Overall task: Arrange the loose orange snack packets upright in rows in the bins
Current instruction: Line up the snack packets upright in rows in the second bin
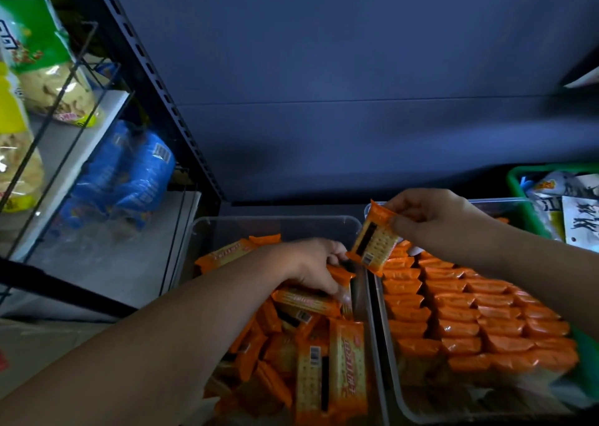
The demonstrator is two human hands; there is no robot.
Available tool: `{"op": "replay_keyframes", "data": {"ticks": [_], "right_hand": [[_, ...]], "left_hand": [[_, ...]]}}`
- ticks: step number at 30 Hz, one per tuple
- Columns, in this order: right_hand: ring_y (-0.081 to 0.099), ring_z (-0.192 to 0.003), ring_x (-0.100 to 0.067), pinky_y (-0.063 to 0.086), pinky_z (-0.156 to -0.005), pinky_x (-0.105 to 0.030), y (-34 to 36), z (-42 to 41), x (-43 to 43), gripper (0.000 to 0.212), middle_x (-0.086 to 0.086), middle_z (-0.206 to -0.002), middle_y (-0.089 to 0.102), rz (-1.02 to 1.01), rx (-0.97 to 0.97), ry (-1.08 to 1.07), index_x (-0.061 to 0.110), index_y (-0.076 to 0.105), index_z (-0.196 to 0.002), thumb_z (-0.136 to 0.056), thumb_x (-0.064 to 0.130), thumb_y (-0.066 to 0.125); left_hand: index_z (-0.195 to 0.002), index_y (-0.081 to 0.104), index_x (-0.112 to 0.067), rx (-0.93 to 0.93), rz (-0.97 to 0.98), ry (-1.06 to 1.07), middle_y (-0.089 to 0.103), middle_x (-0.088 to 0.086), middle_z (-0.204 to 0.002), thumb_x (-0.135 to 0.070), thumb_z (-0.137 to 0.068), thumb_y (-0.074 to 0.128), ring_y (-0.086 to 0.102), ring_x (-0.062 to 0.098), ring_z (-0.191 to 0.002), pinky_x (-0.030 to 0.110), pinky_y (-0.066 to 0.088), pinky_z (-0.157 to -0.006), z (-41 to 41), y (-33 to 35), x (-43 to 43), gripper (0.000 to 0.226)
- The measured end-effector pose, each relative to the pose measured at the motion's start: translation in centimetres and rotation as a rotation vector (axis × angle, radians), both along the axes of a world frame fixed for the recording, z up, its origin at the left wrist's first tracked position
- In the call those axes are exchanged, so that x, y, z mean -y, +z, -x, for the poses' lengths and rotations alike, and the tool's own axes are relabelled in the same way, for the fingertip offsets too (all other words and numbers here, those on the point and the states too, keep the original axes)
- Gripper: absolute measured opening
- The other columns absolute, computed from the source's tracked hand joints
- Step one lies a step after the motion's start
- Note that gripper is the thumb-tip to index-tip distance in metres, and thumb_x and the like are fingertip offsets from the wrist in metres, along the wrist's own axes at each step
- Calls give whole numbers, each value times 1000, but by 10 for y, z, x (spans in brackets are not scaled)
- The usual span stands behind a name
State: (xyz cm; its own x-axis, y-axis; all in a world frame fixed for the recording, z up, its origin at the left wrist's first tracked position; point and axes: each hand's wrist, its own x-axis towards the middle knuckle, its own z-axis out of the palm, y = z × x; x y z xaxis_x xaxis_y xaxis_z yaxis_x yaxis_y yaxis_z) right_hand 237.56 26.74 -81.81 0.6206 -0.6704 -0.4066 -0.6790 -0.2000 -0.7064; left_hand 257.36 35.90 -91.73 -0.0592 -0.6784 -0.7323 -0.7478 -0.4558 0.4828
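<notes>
- Step in hand: transfer of loose packets from the left bin (275,220) to the right bin (505,200), judged from the layout.
- Right hand (431,221): fingers and thumb pinch one orange packet (372,241) by its top end. The packet hangs tilted, barcode side toward the camera, above the gap between the two bins at their far end.
- Left hand (319,263): reaches into the left bin, fingers curled around a second packet (340,275) lying at the far right of the heap.
- Left bin: contains the loose pile (324,377), with packets lying flat and crossed at mixed angles.
- Right bin: contains upright rows (470,322), packed edge to edge from near to far. The far left corner, just beside the hanging packet, appears to be the open slot.
- Progress: the right bin looks almost full; the left bin is unsorted.
- Next move calls for: turning the hanging packet upright, aligning it with the row ends, then lowering it into the far slot without tipping its neighbours.
- Surroundings: a green basket (515,182) of other snacks stands far right; blue packs (129,179) sit on the shelf to the left.
</notes>
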Motion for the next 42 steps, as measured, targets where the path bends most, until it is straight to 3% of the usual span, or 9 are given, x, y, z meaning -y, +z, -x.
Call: {"op": "replay_keyframes", "data": {"ticks": [5, 8, 17, 20, 30, 34, 37, 40, 42], "right_hand": [[74, -89, -16, 64, -76, -34, 0, 1, 0, 18, 8, -106, 74, -13, 16, -10, 30, 65, -119, -104, 23, 58], [77, -87, -23, 64, -84, -47, 1, -1, -2, 29, 3, -114, 72, -18, 25, -31, 33, 58, -133, -105, 24, 57], [76, -91, -26, 65, -85, -46, 13, -14, -19, 22, -4, -103, 76, -23, 86, -42, 33, 68, -117, -105, 20, 54], [76, -93, -25, 65, -86, -44, 15, -21, -28, 27, -4, -109, 73, -42, 142, -70, 32, 65, -126, -106, 17, 55], [76, -96, -19, 65, -80, -30, 14, -27, -41, 43, -5, -118, 70, -94, 176, -46, 33, 55, -145, -106, 16, 56], [78, -94, -17, 64, -78, -30, 13, -31, -47, 46, -6, -109, 75, -230, 216, -91, 29, 57, -145, -101, 15, 65], [78, -92, -17, 63, -73, -26, 16, -37, -53, 49, -6, -105, 77, -286, 229, -103, 27, 56, -144, -99, 13, 69], [79, -90, -19, 63, -70, -25, 21, -43, -56, 43, -8, -109, 77, -337, 221, -124, 18, 56, -142, -101, 13, 67], [79, -90, -20, 63, -72, -28, 26, -44, -56, 27, -9, -105, 79, -370, 208, -87, 13, 63, -132, -105, 13, 60]], "left_hand": [[-143, 50, -45, 54, 105, -76, 47, -12, -149, -60, -68, 89, 48, 18, -136, 47, 47, -109, -5, 12, -2, 87], [-134, 50, -51, 106, 193, -161, 45, -17, -131, -60, -78, 81, 48, 14, -120, 40, 49, -96, -10, 34, -15, 65], [-110, 55, -42, 249, 447, -62, 64, -15, -106, -64, -82, 65, 61, 6, -95, 37, 54, -84, -29, 62, -91, 37], [-110, 54, -35, 307, 477, 60, 64, -10, -104, -37, -87, 75, 62, 11, -90, 36, 53, -80, -48, 65, -117, 31], [-149, 53, -34, 424, 525, 252, 66, 1, -134, -21, -95, 66, 63, 21, -121, 26, 49, -97, -66, 61, -148, 57], [-155, 37, -44, 510, 290, 114, 49, 1, -145, -62, -87, 54, 51, 23, -132, 39, 47, -108, -63, 62, -148, 73], [-139, 56, -30, 682, 167, 45, 45, 3, -147, -83, -84, 46, 43, 26, -138, 43, 45, -109, -56, 67, -148, 78], [-132, 60, -23, 794, 412, 34, 52, 4, -133, -67, -90, 57, 48, 26, -129, 42, 50, -101, -47, 77, -147, 61], [-142, 56, -28, 534, 609, 109, 55, -2, -136, -59, -92, 63, 50, 20, -129, 38, 48, -103, -35, 75, -146, 59]]}}
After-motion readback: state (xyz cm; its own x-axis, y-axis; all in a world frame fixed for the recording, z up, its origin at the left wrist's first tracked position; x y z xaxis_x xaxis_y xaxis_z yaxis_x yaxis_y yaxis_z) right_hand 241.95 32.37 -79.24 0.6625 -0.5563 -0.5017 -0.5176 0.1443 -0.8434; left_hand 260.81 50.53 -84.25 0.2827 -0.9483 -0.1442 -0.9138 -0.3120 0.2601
